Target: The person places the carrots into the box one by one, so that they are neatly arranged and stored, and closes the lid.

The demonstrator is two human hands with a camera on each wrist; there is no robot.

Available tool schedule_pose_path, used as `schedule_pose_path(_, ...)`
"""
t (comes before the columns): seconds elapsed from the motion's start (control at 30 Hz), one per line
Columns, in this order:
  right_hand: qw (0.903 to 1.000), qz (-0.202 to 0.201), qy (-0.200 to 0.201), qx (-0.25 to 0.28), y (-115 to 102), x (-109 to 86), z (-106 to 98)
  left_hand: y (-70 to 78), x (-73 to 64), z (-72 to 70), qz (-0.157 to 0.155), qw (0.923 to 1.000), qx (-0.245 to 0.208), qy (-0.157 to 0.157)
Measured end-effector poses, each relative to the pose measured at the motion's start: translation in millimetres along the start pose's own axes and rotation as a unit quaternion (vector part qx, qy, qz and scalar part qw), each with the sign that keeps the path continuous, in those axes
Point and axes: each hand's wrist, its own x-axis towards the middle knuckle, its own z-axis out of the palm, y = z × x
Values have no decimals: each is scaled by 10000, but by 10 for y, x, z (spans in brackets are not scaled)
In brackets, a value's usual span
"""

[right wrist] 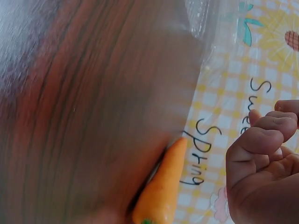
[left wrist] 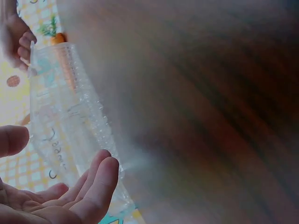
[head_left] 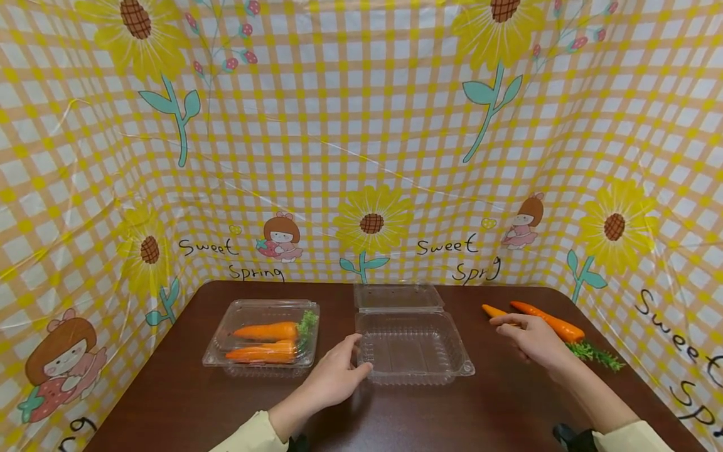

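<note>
My left hand (head_left: 333, 373) is beside the left edge of an open clear plastic clamshell box (head_left: 415, 348), its thumb near the front left corner. In the left wrist view, a wide gap shows between thumb and fingers (left wrist: 100, 186), with the box beyond. My right hand (head_left: 531, 336) is over two carrots at the right, its fingers loosely curled. From beneath it sticks out the tip of one carrot (head_left: 493, 309); the other carrot (head_left: 550, 321), with green leaves, lies behind the hand. In the right wrist view, one carrot (right wrist: 163, 186) lies apart from the fingers.
At the left stands a closed clear clamshell box (head_left: 217, 358) holding two carrots with leaves. The open box's lid (head_left: 398, 297) leans back toward the checked cloth wall (head_left: 373, 157). This cloth surrounds the dark brown table (head_left: 418, 417) at the back and both sides.
</note>
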Motion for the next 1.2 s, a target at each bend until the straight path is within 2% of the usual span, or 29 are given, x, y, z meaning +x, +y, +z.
schedule_pose_path(0.3,10000,14,28,72,155,-13,-243,-9,19,33,-30,9999,136,82)
schedule_pose_path(0.57,9991,380,167,34,330,-6,-422,-6,44,44,-189,9995,253,50)
schedule_pose_path(0.83,9976,511,258,-383,462,64,-588,7,75,9,-191,9989,421,60)
schedule_pose_path(1.07,9935,756,295,-800,539,92,-620,-14,58,18,-210,9989,415,22)
schedule_pose_path(1.2,9935,851,236,-720,578,78,-615,-32,62,31,-151,9991,392,-6)
